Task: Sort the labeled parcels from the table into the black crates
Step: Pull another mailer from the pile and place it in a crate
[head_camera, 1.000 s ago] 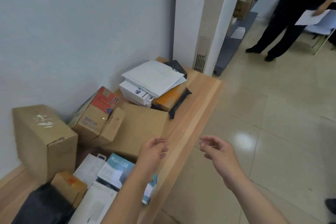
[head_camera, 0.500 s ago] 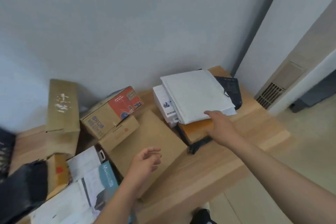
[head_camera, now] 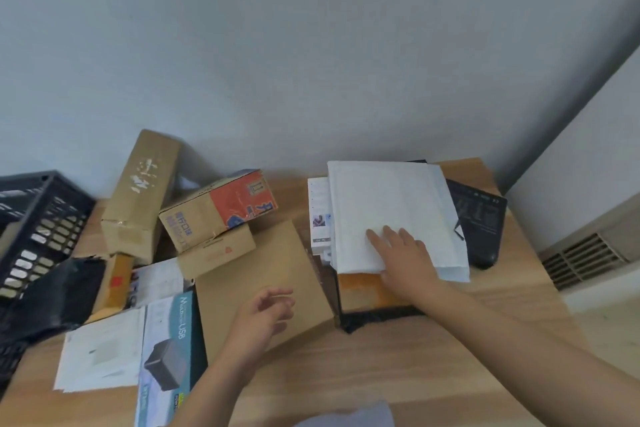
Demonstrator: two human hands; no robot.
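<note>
While rt hand [head_camera: 407, 258] lies flat on white mailer [head_camera: 391, 215], long axis toward wall, lt fingers [head_camera: 277, 302] loose.

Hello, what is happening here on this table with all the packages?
A person is sorting parcels. The right hand lies flat on the white padded envelope topping a stack at the right of the table. The left hand hovers, holding nothing, above a flat brown box. A black crate stands at the left.

Matt light wooden table [head_camera: 433, 367] lower frame, matt brown cardboard boxes [head_camera: 138, 198] centre left, white padded paper mailer [head_camera: 391, 204] centre right, black perforated plastic crate [head_camera: 34, 218] far left, glossy printed USB-device box [head_camera: 166, 350]
</note>
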